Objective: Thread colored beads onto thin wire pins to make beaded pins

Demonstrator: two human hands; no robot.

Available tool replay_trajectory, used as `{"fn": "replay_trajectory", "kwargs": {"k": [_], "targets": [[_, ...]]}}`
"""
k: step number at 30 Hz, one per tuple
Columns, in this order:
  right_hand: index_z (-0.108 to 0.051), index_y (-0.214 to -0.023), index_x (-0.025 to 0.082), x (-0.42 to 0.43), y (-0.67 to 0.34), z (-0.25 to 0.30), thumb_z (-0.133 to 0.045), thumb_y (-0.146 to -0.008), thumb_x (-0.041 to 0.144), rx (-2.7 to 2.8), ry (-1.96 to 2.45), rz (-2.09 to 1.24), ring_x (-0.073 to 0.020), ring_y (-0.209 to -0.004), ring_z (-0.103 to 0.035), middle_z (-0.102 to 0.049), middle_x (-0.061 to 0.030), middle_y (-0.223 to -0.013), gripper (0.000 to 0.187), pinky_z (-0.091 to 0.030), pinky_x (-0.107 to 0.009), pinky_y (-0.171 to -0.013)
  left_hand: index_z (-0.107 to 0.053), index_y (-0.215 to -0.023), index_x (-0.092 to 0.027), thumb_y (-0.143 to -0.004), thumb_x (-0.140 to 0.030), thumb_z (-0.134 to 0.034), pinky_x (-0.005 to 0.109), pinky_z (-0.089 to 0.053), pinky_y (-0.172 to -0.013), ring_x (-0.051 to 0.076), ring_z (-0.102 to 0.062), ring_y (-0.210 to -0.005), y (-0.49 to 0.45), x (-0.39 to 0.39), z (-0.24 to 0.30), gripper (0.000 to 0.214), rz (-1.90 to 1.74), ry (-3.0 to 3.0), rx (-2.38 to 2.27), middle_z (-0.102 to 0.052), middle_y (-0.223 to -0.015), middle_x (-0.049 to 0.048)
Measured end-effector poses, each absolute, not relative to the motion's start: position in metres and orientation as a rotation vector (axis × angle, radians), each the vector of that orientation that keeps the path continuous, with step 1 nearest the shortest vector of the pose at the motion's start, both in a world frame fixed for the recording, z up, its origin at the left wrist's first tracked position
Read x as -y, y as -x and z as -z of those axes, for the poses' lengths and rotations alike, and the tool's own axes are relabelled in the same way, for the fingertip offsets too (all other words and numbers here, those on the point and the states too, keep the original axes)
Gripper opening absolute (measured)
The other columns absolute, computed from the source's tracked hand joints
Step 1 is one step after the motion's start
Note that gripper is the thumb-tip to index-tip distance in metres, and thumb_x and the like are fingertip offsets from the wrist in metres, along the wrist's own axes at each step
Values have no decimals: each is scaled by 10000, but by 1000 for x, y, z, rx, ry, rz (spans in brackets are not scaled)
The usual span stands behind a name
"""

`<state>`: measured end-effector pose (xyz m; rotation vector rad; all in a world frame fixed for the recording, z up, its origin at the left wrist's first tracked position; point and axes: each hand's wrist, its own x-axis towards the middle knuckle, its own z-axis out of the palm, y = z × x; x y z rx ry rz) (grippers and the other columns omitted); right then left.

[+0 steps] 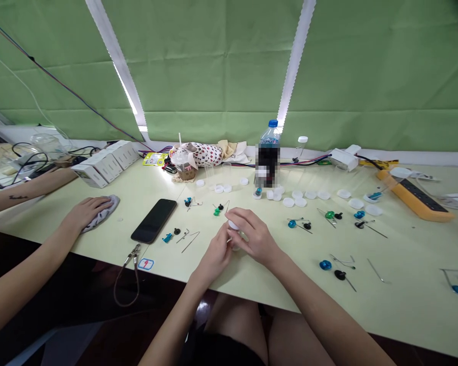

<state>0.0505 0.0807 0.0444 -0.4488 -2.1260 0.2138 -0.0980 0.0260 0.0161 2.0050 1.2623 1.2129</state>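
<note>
At the front middle of the table, my left hand is closed around the side of a small clear jar with a white cap. My right hand curls over the same jar, its fingers bent around the cap. Most of the jar is hidden behind the fingers, so its contents cannot be made out. Just beyond the hands lie a green piece and a small black knob-like part. To the left are a blue piece, a black part and bent metal rods.
More blue, green and black parts with thin rods lie to the right. White caps line the back near a blue-capped bottle. A phone lies left; beyond it, another person's hand rests on a cloth.
</note>
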Motion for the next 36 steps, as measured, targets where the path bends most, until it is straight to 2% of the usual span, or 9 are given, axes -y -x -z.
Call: {"fn": "replay_trajectory", "kwargs": {"k": [4, 8, 14, 18, 25, 32, 36], "targets": [[-485, -1336, 247, -82, -46, -44, -437, -936, 168, 2096, 478, -95, -254, -1045, -600, -599, -127, -1157, 411, -541, -426, -864, -408, -1291, -209, -931, -88, -382, 396, -512, -849, 231, -595, -1003, 98, -27, -15, 381, -1191, -2020, -1248, -583, -1133, 114], [-421, -1401, 222, -82, -47, -44, -414, -940, 132, 2093, 408, -41, -261, -1060, -581, -594, -139, -1168, 470, -527, -433, -875, -408, -1257, -202, -927, -90, -381, 390, -512, -817, 224, -592, -952, 97, -27, -15, 350, -1145, -2018, -1241, -584, -1086, 104], [-444, -1384, 266, -81, -53, -43, -358, -1002, 245, 2065, 405, -377, -242, -1087, -562, -555, -116, -1225, 393, -512, -428, -901, -388, -1219, -197, -936, -98, -371, 350, -501, -736, 195, -584, -840, 98, -27, -14, 301, -1095, -1975, -1218, -580, -982, 68], [-464, -1311, 263, -81, -54, -44, -446, -979, 304, 1992, 387, -522, -257, -1104, -566, -591, -106, -1178, 336, -509, -445, -904, -412, -1207, -207, -933, -96, -374, 343, -499, -738, 187, -575, -824, 99, -25, -16, 298, -1087, -1986, -1211, -575, -957, 52], [-520, -1196, 268, -87, -47, -33, -550, -911, 247, 2021, 359, -313, -255, -1002, -588, -593, -100, -1087, 287, -526, -440, -826, -522, -1123, -203, -940, -111, -380, 406, -507, -865, 224, -584, -992, 97, -26, -17, 249, -1146, -1976, -1147, -597, -1060, 87], [-409, -1271, 272, -93, -44, -13, -515, -923, 277, 1932, 397, -257, -272, -1104, -575, -555, -125, -1165, 365, -529, -485, -875, -544, -1058, -196, -956, -148, -389, 417, -510, -867, 226, -593, -982, 94, -28, -19, 192, -1179, -1953, -1102, -611, -1071, 90], [-470, -1219, 279, -93, -42, -8, -501, -926, 277, 1912, 408, -264, -271, -1103, -588, -570, -121, -1171, 295, -527, -490, -886, -550, -1007, -199, -942, -140, -400, 397, -517, -823, 223, -592, -913, 96, -28, -15, 173, -1187, -1984, -1134, -619, -972, 74]]}}
